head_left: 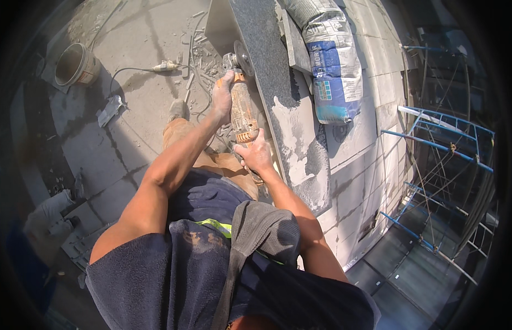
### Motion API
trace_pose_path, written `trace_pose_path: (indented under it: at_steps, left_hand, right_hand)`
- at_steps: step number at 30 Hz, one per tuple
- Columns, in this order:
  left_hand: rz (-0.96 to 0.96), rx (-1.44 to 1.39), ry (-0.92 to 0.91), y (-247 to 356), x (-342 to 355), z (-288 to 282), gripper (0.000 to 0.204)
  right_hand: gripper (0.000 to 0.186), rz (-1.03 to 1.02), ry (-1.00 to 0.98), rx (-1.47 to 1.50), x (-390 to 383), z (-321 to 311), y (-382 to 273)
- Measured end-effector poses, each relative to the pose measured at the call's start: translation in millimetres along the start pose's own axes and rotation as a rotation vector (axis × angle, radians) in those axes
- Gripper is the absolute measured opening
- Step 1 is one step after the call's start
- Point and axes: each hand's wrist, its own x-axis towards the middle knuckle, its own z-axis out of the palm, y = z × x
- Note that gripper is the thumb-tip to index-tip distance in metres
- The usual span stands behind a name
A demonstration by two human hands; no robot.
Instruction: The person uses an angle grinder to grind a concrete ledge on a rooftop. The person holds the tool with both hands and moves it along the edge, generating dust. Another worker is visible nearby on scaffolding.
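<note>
A dusty orange angle grinder (243,107) is held lengthwise in front of me, its head pointing away. My left hand (222,99) is closed around its front part, just behind the head. Farther back, my right hand (256,153) wraps the rear of the body. The round cutting disc (244,58) stands on edge at the left long edge of a dark grey stone slab (256,49). Whether the disc touches the slab, I cannot tell. White dust covers part of the slab's top nearer me.
A blue and white bag (336,77) lies right of the slab, beside another stone piece (297,47). Blue scaffolding (437,140) stands far right, beyond the paved edge. Left are a dirty bucket (77,65), a cable connector (166,66), a crumpled wrapper (109,111), loose cable and stone offcuts.
</note>
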Motion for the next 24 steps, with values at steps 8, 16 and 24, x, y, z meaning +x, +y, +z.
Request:
trace_pose_path:
  at_steps: [8, 16, 24]
  left_hand:
    - [-0.004, -0.017, -0.013, 15, 32, -4, 0.046]
    - [-0.019, -0.110, -0.044, 20, 27, -3, 0.048]
    - [0.124, -0.207, -0.114, 74, -9, -43, 0.069]
  right_hand:
    - [0.069, -0.025, 0.019, 0.001, 26, 1, -26]
    - [0.069, -0.080, 0.064, -0.142, 31, 4, -17]
    - [0.073, -0.340, -0.044, -0.222, 16, 21, -56]
